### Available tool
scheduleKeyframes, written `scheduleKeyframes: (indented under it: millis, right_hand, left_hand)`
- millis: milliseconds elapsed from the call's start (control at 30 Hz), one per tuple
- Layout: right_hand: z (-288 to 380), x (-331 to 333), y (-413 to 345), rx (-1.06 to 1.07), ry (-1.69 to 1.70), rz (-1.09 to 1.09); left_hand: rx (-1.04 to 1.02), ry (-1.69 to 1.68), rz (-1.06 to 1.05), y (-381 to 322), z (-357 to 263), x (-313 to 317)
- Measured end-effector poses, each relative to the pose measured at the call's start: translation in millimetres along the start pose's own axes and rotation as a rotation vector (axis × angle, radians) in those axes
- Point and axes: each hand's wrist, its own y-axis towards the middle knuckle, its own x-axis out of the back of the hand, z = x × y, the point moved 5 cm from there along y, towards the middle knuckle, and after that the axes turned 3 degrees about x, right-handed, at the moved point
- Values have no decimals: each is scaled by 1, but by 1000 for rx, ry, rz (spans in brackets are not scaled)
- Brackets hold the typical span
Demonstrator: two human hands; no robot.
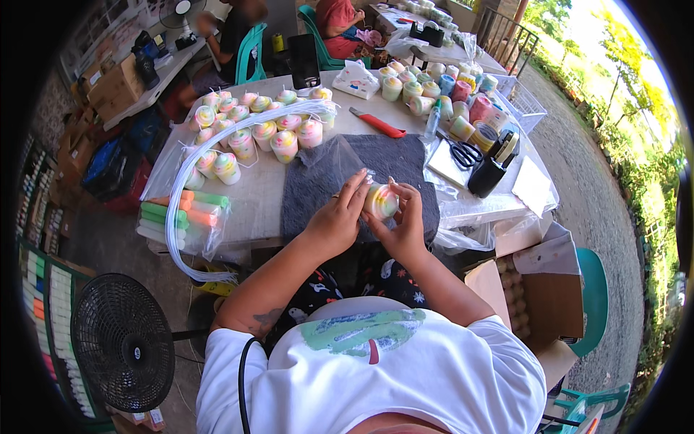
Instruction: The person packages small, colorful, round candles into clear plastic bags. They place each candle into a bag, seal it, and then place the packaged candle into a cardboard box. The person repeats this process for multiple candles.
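Note:
A swirled pastel candle (383,203) is held between both hands above a dark grey towel (401,157) at the table's front edge. My left hand (340,209) presses against its left side, with clear plastic film (337,157) at the fingertips and spreading over the towel. Whether the film wraps the candle I cannot tell. Fingers of my right hand (404,219) curl around the candle's right side. Beyond the towel on the left stand several similar candles (284,145) with wicks. A long bundle of white wicks (176,200) arches across them and hangs over the table edge.
A red-handled knife (379,125), black scissors (465,154) and a black tape dispenser (492,165) lie beyond the towel. Bagged coloured candles (187,211) lie left. An open carton (553,304) stands right, a black fan (124,342) left. Two people sit beyond the table.

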Motion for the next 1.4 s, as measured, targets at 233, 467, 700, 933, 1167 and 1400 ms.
scheduleKeyframes:
  millis: [233, 467, 700, 933, 1167, 1400]
  right_hand:
    - [-12, 8, 4, -22, 172, -26]
    - [4, 6, 17, -87, 392, -33]
    - [11, -5, 13, -9, 440, -2]
    - [19, -9, 7, 33, 355, -59]
    - [14, -9, 13, -262, 541, -70]
    - [16, -12, 17, -492, 778, 29]
  left_hand:
    - [-214, -74, -235, -12, -11, 4]
    - [776, -1382, -236, -44, 57, -29]
    - [685, -1812, -175, -16, 38, -30]
    - [492, -1738, -190, -10, 37, -25]
    - [552, -1691, -73, -14, 36, -25]
    - [575, -1719, -38, -21, 29, -35]
